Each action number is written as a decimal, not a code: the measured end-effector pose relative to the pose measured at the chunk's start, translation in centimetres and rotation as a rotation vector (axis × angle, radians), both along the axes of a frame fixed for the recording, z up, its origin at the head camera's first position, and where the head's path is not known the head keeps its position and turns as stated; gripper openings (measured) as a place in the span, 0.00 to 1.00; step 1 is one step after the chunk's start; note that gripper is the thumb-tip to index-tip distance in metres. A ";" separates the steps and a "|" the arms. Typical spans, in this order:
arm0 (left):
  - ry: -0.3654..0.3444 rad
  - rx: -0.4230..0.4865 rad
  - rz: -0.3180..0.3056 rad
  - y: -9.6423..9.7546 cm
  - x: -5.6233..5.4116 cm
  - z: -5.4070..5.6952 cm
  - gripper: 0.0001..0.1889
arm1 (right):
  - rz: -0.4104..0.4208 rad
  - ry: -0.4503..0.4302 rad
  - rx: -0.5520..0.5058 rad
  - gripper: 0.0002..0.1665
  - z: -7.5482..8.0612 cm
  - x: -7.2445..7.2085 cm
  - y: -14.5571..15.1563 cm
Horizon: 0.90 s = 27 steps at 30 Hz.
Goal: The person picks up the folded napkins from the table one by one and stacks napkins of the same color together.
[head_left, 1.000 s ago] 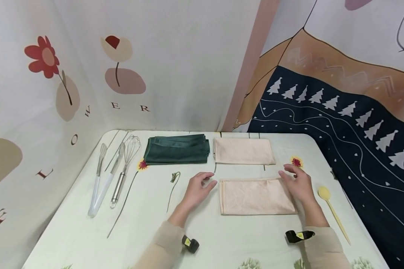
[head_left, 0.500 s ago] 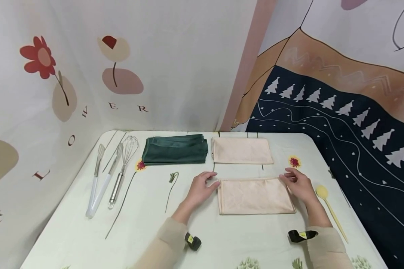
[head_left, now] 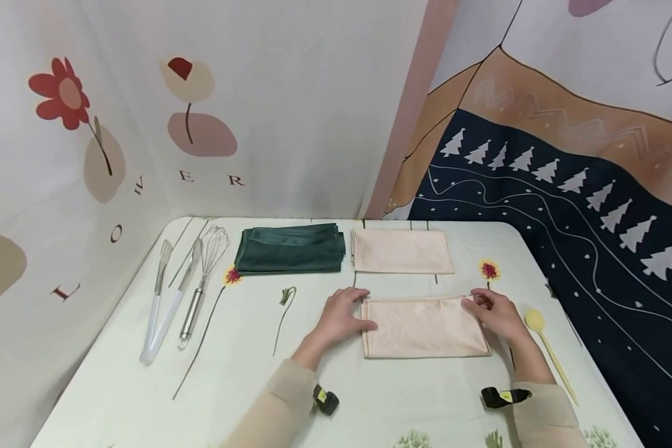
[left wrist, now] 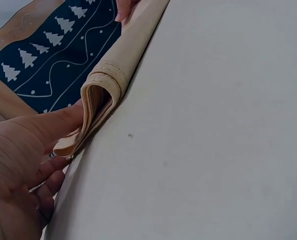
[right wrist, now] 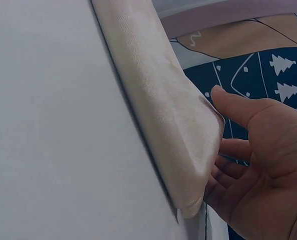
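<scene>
A folded pale pink cloth (head_left: 425, 330) lies flat on the table between both hands. At its left edge is my left hand (head_left: 337, 316), the thumb over the cloth and the other fingers loosely bent by the far left corner. In the left wrist view, the cloth's layered fold (left wrist: 101, 92) hides the tip of one digit. My right hand (head_left: 498, 314) reaches the far right corner. The right wrist view has its thumb (right wrist: 238, 105) at the cloth's edge, with other fingers partly behind the cloth. Neither hand visibly pinches the cloth.
Behind lie a dark green folded cloth (head_left: 291, 250) and another pale pink folded cloth (head_left: 402, 251). A whisk (head_left: 201, 286) and two white-handled utensils (head_left: 159, 311) are at left. A yellow spoon (head_left: 551, 348) lies right of the right hand. The tablecloth (head_left: 246, 386) has printed flowers.
My left hand has moved right, bringing its thumb over the cloth's left edge. The right hand has shifted slightly down at the far right corner. The cloth has stayed flat on the table.
</scene>
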State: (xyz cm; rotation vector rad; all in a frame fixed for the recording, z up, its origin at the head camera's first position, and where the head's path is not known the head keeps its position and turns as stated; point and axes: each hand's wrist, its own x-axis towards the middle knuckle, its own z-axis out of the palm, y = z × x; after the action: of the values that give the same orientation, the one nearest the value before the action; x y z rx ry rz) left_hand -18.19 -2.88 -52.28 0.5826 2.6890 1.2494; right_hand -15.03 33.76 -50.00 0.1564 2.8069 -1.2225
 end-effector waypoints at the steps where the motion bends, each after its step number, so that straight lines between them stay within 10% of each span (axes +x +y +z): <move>1: 0.003 -0.017 -0.005 0.0 -0.1 0.0 0.37 | 0.004 0.003 -0.007 0.34 0.0 0.0 0.0; 27: 0.042 -0.094 -0.165 0.3 0.1 0.3 0.21 | 0.102 -0.027 -0.161 0.26 -0.7 -0.1 0.2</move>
State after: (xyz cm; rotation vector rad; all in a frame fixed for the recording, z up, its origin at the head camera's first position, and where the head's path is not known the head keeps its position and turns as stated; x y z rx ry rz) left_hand -18.14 -2.58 -51.96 0.8069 2.6527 1.0742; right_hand -15.13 34.00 -50.68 0.0190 2.6425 -1.4029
